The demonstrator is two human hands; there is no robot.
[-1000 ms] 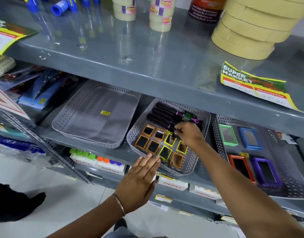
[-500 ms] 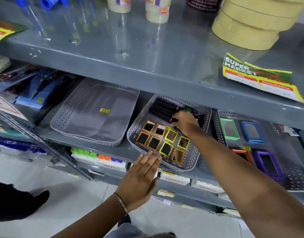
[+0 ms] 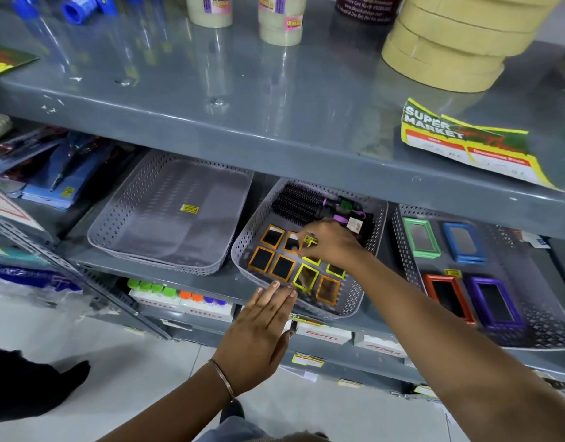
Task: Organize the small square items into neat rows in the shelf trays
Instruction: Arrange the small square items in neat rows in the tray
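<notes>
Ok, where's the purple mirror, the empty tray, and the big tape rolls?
purple mirror (image 3: 494, 304): head view, on its dark glass.
empty tray (image 3: 166, 218): head view, on its bare floor, left of the yellow sticker.
tape rolls (image 3: 450, 49): head view, on the tan side of the stack, top shelf.

Left hand (image 3: 259, 339): I see it bare, no glove, no rings visible, 4 fingers and the thumb in view.
Left wrist: I see 1 thin metal bangle (image 3: 222, 378), plain and silvery, circling it.
Left forearm: bare, no sleeve in view.
Right hand (image 3: 333, 242): I see it bare, no glove, no rings visible.
Right forearm: bare to the frame edge, no sleeve, no watch.
Clothing: I see blue-grey fabric (image 3: 233, 430) at the bottom edge; its kind is unclear.
</notes>
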